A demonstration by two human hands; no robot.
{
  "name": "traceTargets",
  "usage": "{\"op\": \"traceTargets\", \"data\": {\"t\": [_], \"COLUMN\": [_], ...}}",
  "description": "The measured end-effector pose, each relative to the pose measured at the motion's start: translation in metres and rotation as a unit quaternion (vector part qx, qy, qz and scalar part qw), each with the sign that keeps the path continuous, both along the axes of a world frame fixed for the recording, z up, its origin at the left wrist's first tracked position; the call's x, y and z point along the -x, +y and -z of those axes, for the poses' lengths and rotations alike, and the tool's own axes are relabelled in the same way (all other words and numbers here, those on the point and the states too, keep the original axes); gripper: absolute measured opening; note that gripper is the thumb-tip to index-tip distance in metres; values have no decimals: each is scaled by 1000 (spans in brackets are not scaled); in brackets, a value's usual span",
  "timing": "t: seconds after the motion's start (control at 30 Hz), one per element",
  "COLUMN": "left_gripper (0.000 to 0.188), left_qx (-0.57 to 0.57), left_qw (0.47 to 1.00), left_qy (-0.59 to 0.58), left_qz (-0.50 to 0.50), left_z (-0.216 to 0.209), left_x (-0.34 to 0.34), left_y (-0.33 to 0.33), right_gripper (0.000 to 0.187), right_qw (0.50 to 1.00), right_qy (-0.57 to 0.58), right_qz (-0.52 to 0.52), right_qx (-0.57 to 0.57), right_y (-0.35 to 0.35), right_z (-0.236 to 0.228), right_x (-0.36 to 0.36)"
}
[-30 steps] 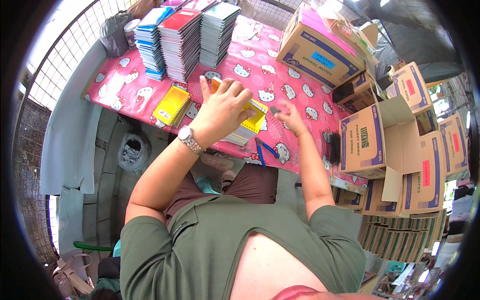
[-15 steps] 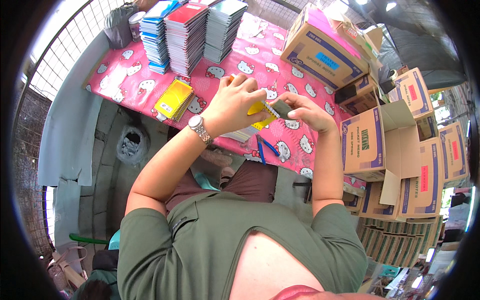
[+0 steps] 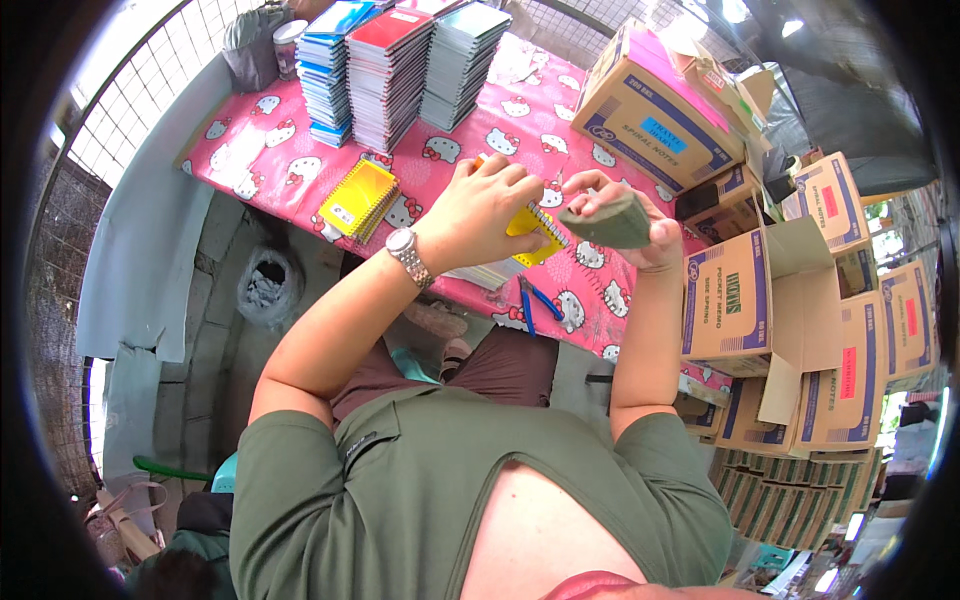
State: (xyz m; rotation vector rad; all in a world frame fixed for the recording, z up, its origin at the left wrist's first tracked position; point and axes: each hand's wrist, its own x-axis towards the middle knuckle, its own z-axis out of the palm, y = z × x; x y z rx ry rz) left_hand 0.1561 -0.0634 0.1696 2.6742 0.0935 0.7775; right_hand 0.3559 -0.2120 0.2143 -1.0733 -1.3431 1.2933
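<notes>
My left hand (image 3: pixel 482 208), a wristwatch on its wrist, is closed on a yellow spiral notebook (image 3: pixel 540 253), thumb on the cover near the wire coil. Something orange peeks out beyond its fingers, mostly hidden. Just right of the coil, my right hand (image 3: pixel 655 243) grips a dark grey-green flat block (image 3: pixel 615 222) between thumb and fingers; its material is unclear. Under the held notebook, white page edges of a notebook stack (image 3: pixel 485 275) show at the table's near edge. Blue-handled pliers (image 3: pixel 538 302) lie beside that stack. A small pile of yellow spiral notebooks (image 3: pixel 360 200) sits left of my left hand.
Tall stacks of blue notebooks (image 3: pixel 327 80), red notebooks (image 3: pixel 385 85) and grey-green notebooks (image 3: pixel 465 70) stand at the back of the pink patterned table (image 3: pixel 265 155). Cardboard boxes (image 3: pixel 655 125) crowd the right, one open box (image 3: pixel 730 295) beside my right forearm. A plastic bag (image 3: pixel 268 290) is below left.
My right hand has lifted and turned the grey-green block, so its broad face now shows beside the coil. My left hand stays on the yellow notebook. The whole view has shifted slightly.
</notes>
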Motion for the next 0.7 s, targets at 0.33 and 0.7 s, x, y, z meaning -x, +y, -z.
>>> {"op": "traceTargets", "data": {"t": [0.33,0.7], "left_gripper": [40,31], "left_qx": [113,263], "left_qw": [993,961], "left_qy": [-36,-18], "left_qz": [19,81], "left_z": [-2,7], "left_x": [0,1], "left_y": [17,40], "right_gripper": [48,52], "right_qw": [991,987], "right_qy": [-129,-160], "right_qz": [35,21], "right_qx": [-4,12], "right_y": [26,48], "right_z": [7,5], "right_x": [-18,-15]}}
